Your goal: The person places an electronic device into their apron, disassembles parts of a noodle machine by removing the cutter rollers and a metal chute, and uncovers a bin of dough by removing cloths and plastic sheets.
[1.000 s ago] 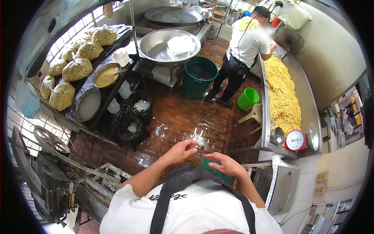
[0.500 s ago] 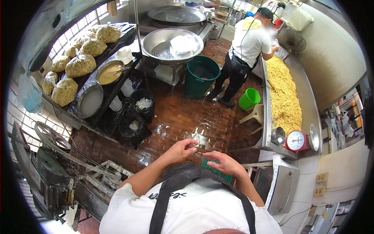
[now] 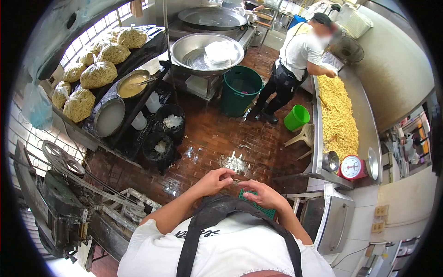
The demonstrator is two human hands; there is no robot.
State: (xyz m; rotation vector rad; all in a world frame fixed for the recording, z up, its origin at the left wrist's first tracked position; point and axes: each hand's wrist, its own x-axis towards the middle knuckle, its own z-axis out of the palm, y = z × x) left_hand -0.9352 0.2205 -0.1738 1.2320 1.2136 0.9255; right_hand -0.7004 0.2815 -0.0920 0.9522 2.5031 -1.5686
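Observation:
My left hand (image 3: 214, 181) is in front of my chest, fingers curled in with the thumb close to them. If there is anything in that pinch, it is too small to name. My right hand (image 3: 263, 194) is just to its right, fingers loosely bent and apart, with nothing visible in it. A narrow gap separates the two sets of fingertips. Under my right hand, partly covered by it and my apron, is a green plastic crate (image 3: 267, 211). I wear a black apron (image 3: 219, 207) over a white shirt.
A co-worker (image 3: 297, 55) leans over a metal table heaped with yellow noodles (image 3: 339, 117); a red scale (image 3: 351, 167) stands at its near end. Bagged noodles (image 3: 99, 74) and bowls are at left, above a belt-driven machine (image 3: 60, 198). Green bins (image 3: 242, 92) stand on wet brick floor.
My hands have come slightly closer together, and my left fingers have curled in more. The co-worker has bent further over the noodles, arm reaching out. The view has shifted a little.

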